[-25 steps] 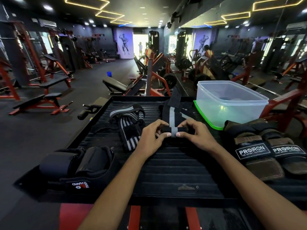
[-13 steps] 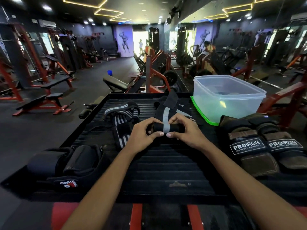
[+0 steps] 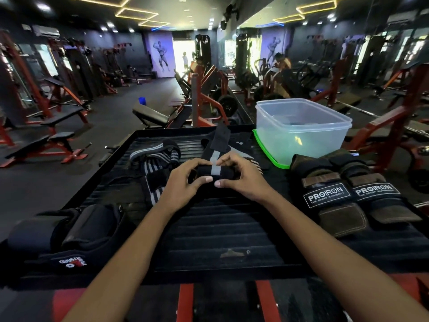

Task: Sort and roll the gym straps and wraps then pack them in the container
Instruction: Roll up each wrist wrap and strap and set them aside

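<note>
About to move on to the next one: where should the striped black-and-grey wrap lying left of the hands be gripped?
Take the striped wrap at its near free end, coming from above on the left hand side. That end lies flat on the ribbed mat, while the far end is bunched in a loop, poor for starting a roll.

Pretty dim overall, lit by yellow hexagon ceiling strips (image 3: 137, 13) and small spotlights. Blown-out white at the far doorway (image 3: 183, 54). Soft glare on the clear container (image 3: 301, 133). Strong fisheye bending at the edges, slight softness throughout, murky shadows across the black mat (image 3: 220, 228).
</note>
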